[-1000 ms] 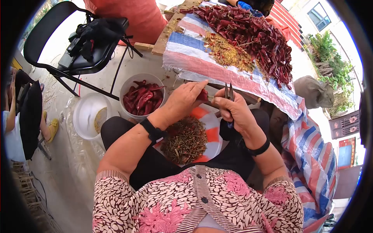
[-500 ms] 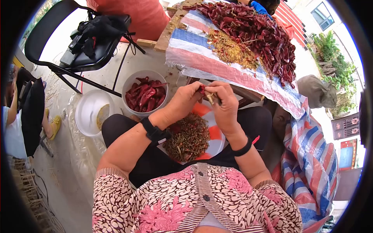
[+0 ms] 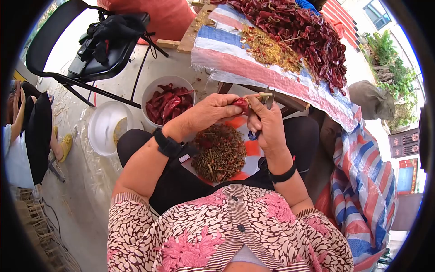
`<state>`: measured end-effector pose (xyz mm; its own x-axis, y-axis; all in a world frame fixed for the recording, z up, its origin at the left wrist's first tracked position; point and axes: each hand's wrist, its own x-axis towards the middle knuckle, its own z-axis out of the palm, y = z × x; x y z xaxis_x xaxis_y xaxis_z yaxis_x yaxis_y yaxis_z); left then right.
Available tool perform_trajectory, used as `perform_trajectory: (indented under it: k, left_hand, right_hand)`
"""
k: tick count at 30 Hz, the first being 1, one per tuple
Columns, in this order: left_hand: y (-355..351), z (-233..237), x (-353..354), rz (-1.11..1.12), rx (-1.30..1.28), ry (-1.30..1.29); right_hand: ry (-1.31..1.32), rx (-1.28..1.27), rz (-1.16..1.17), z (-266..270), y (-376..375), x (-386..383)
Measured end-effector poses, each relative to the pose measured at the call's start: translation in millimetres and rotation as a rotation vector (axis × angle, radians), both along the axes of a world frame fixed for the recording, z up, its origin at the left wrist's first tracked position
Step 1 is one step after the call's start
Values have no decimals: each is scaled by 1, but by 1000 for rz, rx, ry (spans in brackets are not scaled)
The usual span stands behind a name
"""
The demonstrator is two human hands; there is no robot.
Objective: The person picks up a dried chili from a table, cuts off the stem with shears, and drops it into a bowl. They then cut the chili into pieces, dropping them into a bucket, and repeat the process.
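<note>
My left hand (image 3: 216, 109) is closed on a dried red chili pepper (image 3: 241, 105), its pale stem (image 3: 258, 96) pointing right. Close against it, my right hand (image 3: 269, 122) is closed around small scissors (image 3: 271, 96). Their metal blades stick up beside the stem, and a bit of blue handle shows below the fingers. Under both hands, a white and orange basin (image 3: 252, 148) sits in my lap, holding a heap of cut stems (image 3: 218, 156). Left of my left hand stands a white bucket (image 3: 146, 110) filled with dried red chilies (image 3: 170, 103).
Ahead, a striped sheet (image 3: 217, 56) covers a table with a big chili pile (image 3: 294, 34) and loose yellow seeds (image 3: 269, 47). At left are a white tub (image 3: 100, 131), a black folding chair (image 3: 104, 68) with a bag, and a seated person (image 3: 38, 131). Sacks stand behind.
My hands have turned slightly, so the chili in my left hand and its stem show more. The scissor blades now point upward beside the stem. The view has shifted a little.
</note>
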<state>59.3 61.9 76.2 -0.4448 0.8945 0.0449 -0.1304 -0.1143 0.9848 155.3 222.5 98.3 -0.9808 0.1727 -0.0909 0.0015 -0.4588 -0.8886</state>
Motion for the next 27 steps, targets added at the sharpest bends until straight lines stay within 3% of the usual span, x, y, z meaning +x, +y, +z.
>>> perform_trajectory:
  k: [9,12,17,19,23,25,27]
  left_hand:
    - [-17,8,0,-132,-25,3]
    - [-23,8,-4,-206,-58,-14]
    - [-24,17,10,-81,-25,-125]
    - [-18,2,6,6,-67,18]
    - [-12,-18,-1,123,-116,264]
    - [-17,-15,-5,279,-463,609]
    - [-24,-24,-16,377,-688,853]
  right_hand:
    - [-226,-835,411,-33,16,-3]
    - [-218,-966,517,-41,13,-3]
    - [-52,-139,181,-23,6,3]
    - [41,304,15,-8,-2,3]
    - [149,551,-105,-4,-15,12]
    - [223,780,-210,-8,-22,18]
    - [298,807,-222,5,-17,22]
